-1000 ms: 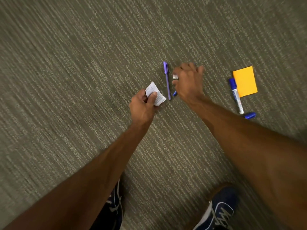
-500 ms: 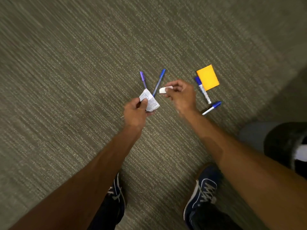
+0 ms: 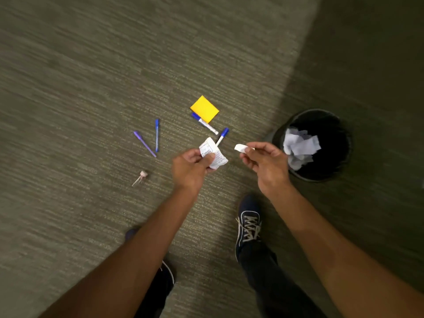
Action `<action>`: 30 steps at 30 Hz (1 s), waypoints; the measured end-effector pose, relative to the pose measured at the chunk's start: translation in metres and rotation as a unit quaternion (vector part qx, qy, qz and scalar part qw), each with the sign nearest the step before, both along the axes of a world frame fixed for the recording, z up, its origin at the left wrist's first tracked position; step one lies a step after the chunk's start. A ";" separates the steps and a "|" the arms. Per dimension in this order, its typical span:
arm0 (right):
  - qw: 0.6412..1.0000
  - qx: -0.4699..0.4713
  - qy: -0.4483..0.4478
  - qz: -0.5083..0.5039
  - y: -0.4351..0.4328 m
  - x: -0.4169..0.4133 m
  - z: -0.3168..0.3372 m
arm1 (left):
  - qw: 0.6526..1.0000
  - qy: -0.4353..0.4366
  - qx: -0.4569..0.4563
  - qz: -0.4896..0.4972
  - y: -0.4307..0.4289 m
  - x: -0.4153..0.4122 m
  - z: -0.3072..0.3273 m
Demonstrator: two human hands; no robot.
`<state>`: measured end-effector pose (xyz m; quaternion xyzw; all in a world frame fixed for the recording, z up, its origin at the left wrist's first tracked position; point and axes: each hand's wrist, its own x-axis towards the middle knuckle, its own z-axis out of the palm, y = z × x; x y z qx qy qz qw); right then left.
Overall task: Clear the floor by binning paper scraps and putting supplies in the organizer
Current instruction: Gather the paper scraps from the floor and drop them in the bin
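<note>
Grey-green ribbed carpet [image 3: 91, 76] covers the floor, brightly lit at left and shadowed at right. A dark blue sneaker [image 3: 248, 222] with pale laces stands on it, toe pointing up the frame, with a dark trouser leg [image 3: 270, 278] rising above it. A second shoe [image 3: 166, 275] is mostly hidden.

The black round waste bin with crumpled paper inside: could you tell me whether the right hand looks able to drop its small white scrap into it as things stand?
Probably yes. The right hand pinches the small white paper scrap just beside the black round waste bin, whose mouth is open, with nothing between them.
</note>
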<state>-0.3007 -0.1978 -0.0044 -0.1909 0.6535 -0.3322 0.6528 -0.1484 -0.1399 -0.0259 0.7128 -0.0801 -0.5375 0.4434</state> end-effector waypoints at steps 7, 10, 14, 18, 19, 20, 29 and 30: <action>0.991 0.008 0.020 -0.129 -0.014 -0.100 0.016 | 0.994 0.053 0.012 -0.099 -0.049 -0.106 0.011; 0.985 0.019 0.063 -0.160 -0.021 -0.134 0.007 | 0.989 0.074 0.039 -0.126 -0.067 -0.148 0.003; 0.976 0.031 0.106 -0.189 -0.034 -0.170 -0.013 | 0.985 0.086 0.075 -0.131 -0.089 -0.193 -0.016; 0.973 0.048 0.118 -0.193 -0.048 -0.191 -0.032 | 0.981 0.114 0.106 -0.113 -0.108 -0.221 -0.031; 0.973 0.046 0.120 -0.191 -0.051 -0.195 -0.035 | 0.979 0.128 0.119 -0.106 -0.112 -0.226 -0.034; 0.974 0.041 0.122 -0.185 -0.054 -0.197 -0.038 | 0.975 0.145 0.130 -0.104 -0.115 -0.229 -0.036; 0.980 0.037 0.128 -0.148 -0.063 -0.198 -0.041 | 0.952 0.223 0.139 -0.158 -0.132 -0.224 -0.015; 0.979 0.036 0.136 -0.146 -0.063 -0.197 -0.040 | 0.953 0.222 0.132 -0.156 -0.131 -0.221 -0.011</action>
